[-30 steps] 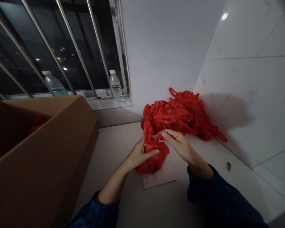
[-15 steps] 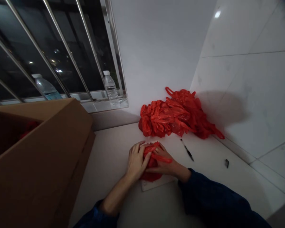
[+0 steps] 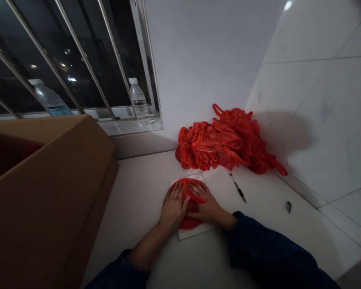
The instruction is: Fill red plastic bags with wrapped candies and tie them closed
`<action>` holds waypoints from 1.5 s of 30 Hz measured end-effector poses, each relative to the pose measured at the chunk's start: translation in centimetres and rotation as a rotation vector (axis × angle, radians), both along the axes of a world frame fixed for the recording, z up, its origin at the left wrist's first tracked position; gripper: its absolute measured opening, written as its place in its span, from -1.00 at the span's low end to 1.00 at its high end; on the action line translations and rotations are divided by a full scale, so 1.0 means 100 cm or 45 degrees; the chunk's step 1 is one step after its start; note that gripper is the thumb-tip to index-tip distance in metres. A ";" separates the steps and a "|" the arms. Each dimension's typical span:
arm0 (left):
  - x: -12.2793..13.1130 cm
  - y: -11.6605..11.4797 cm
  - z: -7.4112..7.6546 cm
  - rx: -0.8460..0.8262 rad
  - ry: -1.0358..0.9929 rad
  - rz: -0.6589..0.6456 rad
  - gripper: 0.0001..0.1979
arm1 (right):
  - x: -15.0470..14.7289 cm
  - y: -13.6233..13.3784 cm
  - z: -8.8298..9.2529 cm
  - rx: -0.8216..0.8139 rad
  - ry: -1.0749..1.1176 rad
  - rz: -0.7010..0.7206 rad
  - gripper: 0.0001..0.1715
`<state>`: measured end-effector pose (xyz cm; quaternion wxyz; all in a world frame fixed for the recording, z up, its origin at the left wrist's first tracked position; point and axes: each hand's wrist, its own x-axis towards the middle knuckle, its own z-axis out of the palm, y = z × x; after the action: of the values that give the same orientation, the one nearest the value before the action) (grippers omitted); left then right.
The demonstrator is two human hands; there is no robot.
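L hand (image 3: 173, 208) & R hand (image 3: 206, 209) lie flat side by side on a wad of red plastic bag (image 3: 193, 206), nearly touching at the middle. L fingers (image 3: 172, 194) slightly spread, R fingers (image 3: 197, 189) closer together, both pressing down on top, no pinch or grip. Most of wad hidden under hands, so folds can't be made out. Wad sits on a white sheet (image 3: 198, 229) on a white counter (image 3: 144, 245), only sheet's edges show. Pile of red plastic bags (image 3: 219, 145) just beyond hands, a handle loop sticking up at back, tail reaching toward tiled wall (image 3: 307, 104). Black pen (image 3: 238, 192) lies R of hands, w/ a gap btwn. Small dark object (image 3: 288, 207) further R near wall edge, too small to ID. Cardboard box (image 3: 48, 200) on L, its wall well apart from L hand, near side cut off by frame; something red inside, barely visible. Behind it, window bars (image 3: 87, 60) & 2 water bottles on sill, R bottle (image 3: 139, 102) whole, L bottle (image 3: 48, 94) partly hidden by box. Dark blue sleeves (image 3: 267, 253) cut off at bottom edge
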<state>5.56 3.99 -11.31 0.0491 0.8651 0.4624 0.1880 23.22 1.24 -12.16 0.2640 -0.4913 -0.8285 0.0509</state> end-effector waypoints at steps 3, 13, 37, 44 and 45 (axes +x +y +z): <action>0.000 0.000 -0.002 0.027 -0.005 -0.008 -0.46 | 0.000 0.000 0.000 -0.003 -0.007 0.000 0.13; 0.000 0.000 -0.003 0.041 -0.025 -0.024 -0.44 | 0.001 0.000 0.001 -0.003 -0.003 0.008 0.12; -0.001 0.000 -0.004 0.084 0.013 -0.024 -0.45 | 0.002 0.003 -0.010 0.083 -0.016 -0.004 0.12; -0.002 0.003 -0.005 -0.025 -0.117 -0.037 -0.48 | -0.003 0.002 -0.015 0.142 0.014 -0.026 0.07; -0.002 0.002 -0.004 -0.021 -0.124 -0.034 -0.49 | -0.004 0.002 -0.015 0.156 0.023 -0.028 0.04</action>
<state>5.31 4.18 -11.68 0.0811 0.8607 0.4494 0.2252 22.79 1.39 -13.69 0.3017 -0.4828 -0.8221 0.0015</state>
